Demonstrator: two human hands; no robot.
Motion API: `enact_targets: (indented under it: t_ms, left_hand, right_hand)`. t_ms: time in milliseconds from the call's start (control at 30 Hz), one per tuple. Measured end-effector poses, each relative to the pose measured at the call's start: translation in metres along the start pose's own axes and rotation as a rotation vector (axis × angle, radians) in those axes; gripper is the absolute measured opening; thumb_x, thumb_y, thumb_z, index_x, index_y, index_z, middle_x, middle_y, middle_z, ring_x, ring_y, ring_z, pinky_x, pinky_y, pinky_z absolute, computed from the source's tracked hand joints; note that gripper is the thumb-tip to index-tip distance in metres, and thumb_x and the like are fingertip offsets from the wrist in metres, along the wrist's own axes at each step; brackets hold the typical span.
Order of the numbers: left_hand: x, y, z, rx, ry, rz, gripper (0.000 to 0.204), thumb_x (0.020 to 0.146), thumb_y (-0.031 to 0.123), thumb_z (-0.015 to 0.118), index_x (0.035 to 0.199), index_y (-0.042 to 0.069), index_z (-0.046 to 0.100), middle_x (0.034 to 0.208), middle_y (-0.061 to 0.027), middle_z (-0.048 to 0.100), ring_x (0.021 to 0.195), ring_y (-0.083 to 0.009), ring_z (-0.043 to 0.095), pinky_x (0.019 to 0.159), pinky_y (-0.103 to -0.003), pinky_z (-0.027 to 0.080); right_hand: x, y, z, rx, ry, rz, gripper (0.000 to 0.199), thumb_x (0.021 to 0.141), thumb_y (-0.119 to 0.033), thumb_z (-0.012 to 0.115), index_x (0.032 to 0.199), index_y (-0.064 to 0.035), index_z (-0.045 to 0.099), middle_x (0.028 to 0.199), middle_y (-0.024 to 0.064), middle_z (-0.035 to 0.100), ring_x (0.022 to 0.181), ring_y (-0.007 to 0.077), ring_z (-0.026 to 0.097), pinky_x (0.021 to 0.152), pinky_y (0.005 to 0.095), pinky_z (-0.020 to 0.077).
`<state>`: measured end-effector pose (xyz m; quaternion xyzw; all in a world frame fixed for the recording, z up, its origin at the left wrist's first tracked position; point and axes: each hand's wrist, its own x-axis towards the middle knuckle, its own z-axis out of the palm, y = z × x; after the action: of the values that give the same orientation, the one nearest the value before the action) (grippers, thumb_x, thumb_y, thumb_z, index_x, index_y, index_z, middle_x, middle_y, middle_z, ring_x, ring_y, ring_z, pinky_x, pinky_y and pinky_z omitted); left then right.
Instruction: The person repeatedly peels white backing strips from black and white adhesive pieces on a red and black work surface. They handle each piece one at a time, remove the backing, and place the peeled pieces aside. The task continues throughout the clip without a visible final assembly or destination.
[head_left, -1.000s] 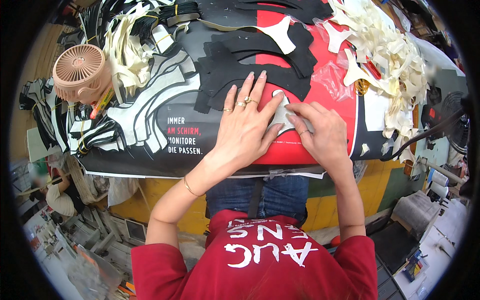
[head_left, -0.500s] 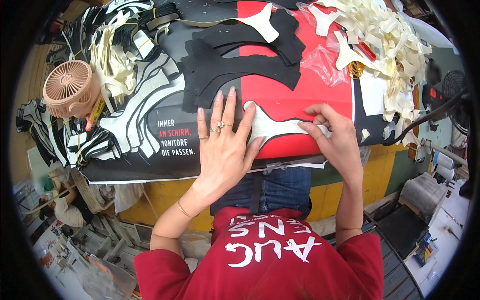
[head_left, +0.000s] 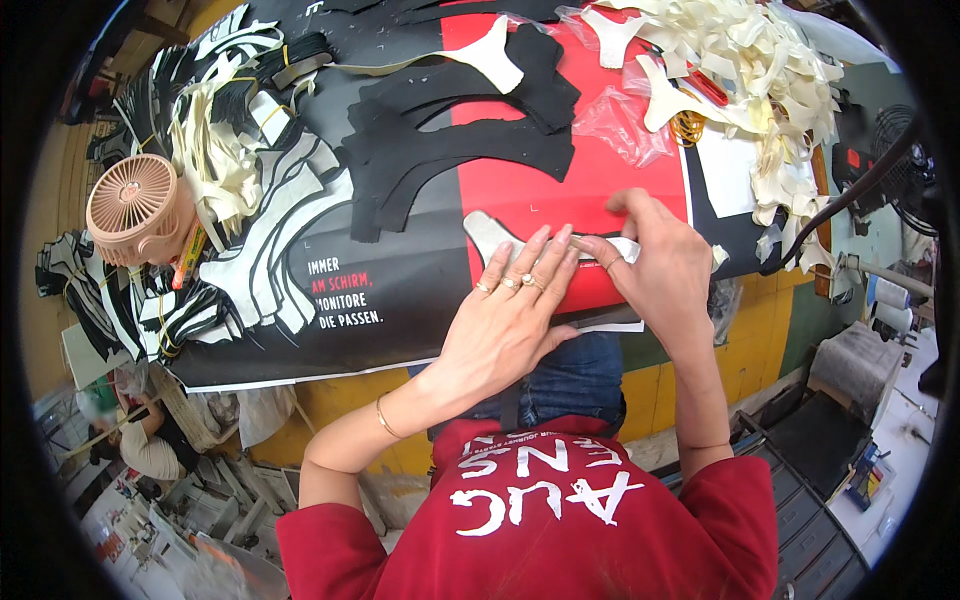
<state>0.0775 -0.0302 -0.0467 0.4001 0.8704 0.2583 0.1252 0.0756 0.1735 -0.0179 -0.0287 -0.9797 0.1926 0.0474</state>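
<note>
A white curved fabric piece with a dark edge lies on the red part of the printed mat, near its front edge. My left hand rests flat across the middle of the piece, fingers stretched and close together, hiding much of it. At its right end, my right hand pinches the fabric between thumb and fingers, close to my left fingertips. Beyond my hands are black fabric pieces, overlapping one another. One white forked piece lies partly over them.
Cream fabric pieces are heaped at the far right, near clear plastic and rubber bands. Left of the hands lie layered black-and-white pieces, a pink fan and banded bundles. A dark cable curves in at the right.
My left hand has slid right along the fabric piece from its left end to its middle. My right hand still pinches the right end. The whole view has shifted slightly.
</note>
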Motion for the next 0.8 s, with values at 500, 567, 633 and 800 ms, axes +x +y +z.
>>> enact_targets:
  t_ms: [500, 567, 633, 800]
  left_hand:
    - [-0.023, -0.002, 0.005, 0.176, -0.006, -0.108, 0.089, 0.084, 0.041, 0.070, 0.154, 0.003, 0.030, 0.163, -0.0163, 0.025, 0.151, -0.0320, 0.024, 0.122, -0.048, 0.015]
    - [-0.022, -0.002, 0.005, 0.174, 0.000, -0.111, 0.089, 0.084, 0.040, 0.070, 0.154, 0.003, 0.030, 0.162, -0.0164, 0.026, 0.151, -0.0322, 0.024, 0.122, -0.048, 0.015]
    - [-0.023, -0.001, 0.005, 0.158, 0.004, -0.116, 0.090, 0.083, 0.040, 0.071, 0.154, 0.002, 0.031, 0.162, -0.0164, 0.026, 0.151, -0.0323, 0.024, 0.122, -0.048, 0.015]
    - [-0.023, -0.002, 0.006, 0.179, 0.000, -0.109, 0.089, 0.083, 0.039, 0.072, 0.153, 0.003, 0.032, 0.162, -0.0169, 0.026, 0.150, -0.0326, 0.024, 0.121, -0.048, 0.017]
  right_hand:
    - [-0.020, 0.018, 0.004, 0.651, 0.028, 0.303, 0.019, 0.092, -0.003, 0.069, 0.108, 0.0011, 0.061, 0.076, 0.0004, 0.059, 0.065, 0.0039, 0.052, 0.058, 0.0195, 0.0432]
    - [-0.021, 0.016, 0.007, 0.613, 0.093, 0.259, 0.016, 0.091, -0.003, 0.069, 0.106, 0.0004, 0.061, 0.072, 0.0047, 0.060, 0.059, 0.0076, 0.053, 0.054, 0.0232, 0.0443]
    - [-0.024, 0.015, 0.012, 0.490, 0.125, 0.223, 0.016, 0.091, -0.006, 0.069, 0.104, -0.0007, 0.062, 0.074, 0.0058, 0.059, 0.061, 0.0127, 0.055, 0.056, 0.0269, 0.0459]
    - [-0.034, 0.016, 0.024, 0.083, 0.238, 0.095, 0.013, 0.090, -0.014, 0.070, 0.100, -0.0075, 0.065, 0.091, 0.0070, 0.060, 0.079, 0.0247, 0.060, 0.071, 0.0382, 0.0485]
